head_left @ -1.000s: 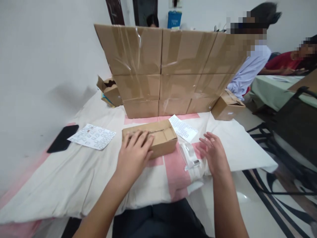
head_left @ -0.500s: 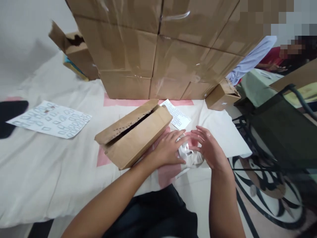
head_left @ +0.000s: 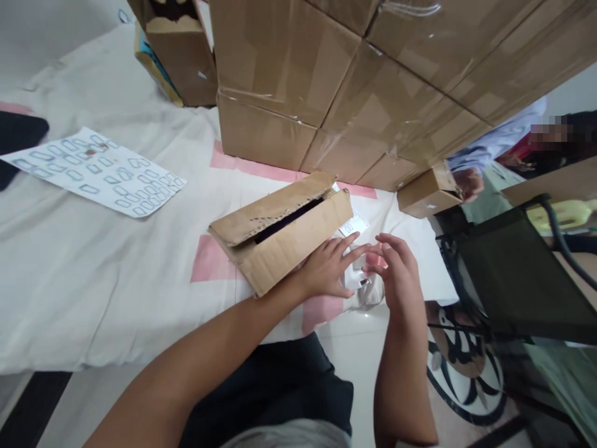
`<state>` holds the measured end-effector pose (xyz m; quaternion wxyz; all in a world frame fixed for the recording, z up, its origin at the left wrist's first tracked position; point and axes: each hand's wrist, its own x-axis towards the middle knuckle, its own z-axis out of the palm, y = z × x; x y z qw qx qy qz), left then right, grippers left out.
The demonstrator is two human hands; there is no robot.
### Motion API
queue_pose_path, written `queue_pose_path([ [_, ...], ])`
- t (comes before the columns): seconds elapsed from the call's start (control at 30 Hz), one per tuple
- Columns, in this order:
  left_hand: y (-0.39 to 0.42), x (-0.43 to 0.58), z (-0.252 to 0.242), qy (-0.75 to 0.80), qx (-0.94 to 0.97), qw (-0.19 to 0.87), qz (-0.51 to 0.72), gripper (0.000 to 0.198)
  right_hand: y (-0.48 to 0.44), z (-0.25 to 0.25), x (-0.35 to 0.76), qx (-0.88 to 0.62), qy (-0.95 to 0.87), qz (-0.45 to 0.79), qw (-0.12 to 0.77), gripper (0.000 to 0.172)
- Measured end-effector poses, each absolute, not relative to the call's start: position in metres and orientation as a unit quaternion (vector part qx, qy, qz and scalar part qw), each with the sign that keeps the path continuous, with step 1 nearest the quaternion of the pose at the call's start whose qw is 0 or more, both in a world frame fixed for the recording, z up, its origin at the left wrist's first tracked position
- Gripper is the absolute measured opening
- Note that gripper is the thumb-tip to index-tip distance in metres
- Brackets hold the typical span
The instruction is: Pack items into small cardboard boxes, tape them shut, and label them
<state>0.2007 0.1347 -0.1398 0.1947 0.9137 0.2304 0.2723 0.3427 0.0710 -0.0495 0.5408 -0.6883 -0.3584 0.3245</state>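
Note:
A small brown cardboard box (head_left: 280, 239) lies on the white and pink cloth (head_left: 93, 261), its perforated top flap slightly raised. Just right of it, my left hand (head_left: 329, 267) rests fingers spread beside a white tape dispenser (head_left: 361, 286). My right hand (head_left: 396, 277) hovers over the same dispenser from the right, fingers bent and apart, touching or nearly touching it. The dispenser is mostly hidden between both hands. A small label sheet (head_left: 355, 223) peeks out behind the box.
A wall of taped cardboard boxes (head_left: 364, 81) stands behind. A larger sticker sheet (head_left: 96, 171) and a black phone (head_left: 16, 137) lie at left. An open carton (head_left: 180, 50) sits back left, a small box (head_left: 426, 193) right. A dark chair (head_left: 513, 274) and other people are right.
My left hand left the small box's top and crossed right to the tape dispenser. The box has turned at an angle. My view has shifted closer and tilted.

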Motion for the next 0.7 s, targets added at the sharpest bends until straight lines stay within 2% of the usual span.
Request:
queue_pose_path([
  [0.4, 0.137, 0.201, -0.140, 0.253, 0.906, 0.190, 0.282, 0.105, 0.050, -0.044, 0.340, -0.679, -0.326, 0.191, 0.629, 0.021],
  [0.7, 0.135, 0.201, -0.140, 0.279, 0.901, 0.180, 0.278, 0.103, 0.047, -0.066, 0.351, -0.758, -0.348, 0.292, 0.468, 0.035],
])
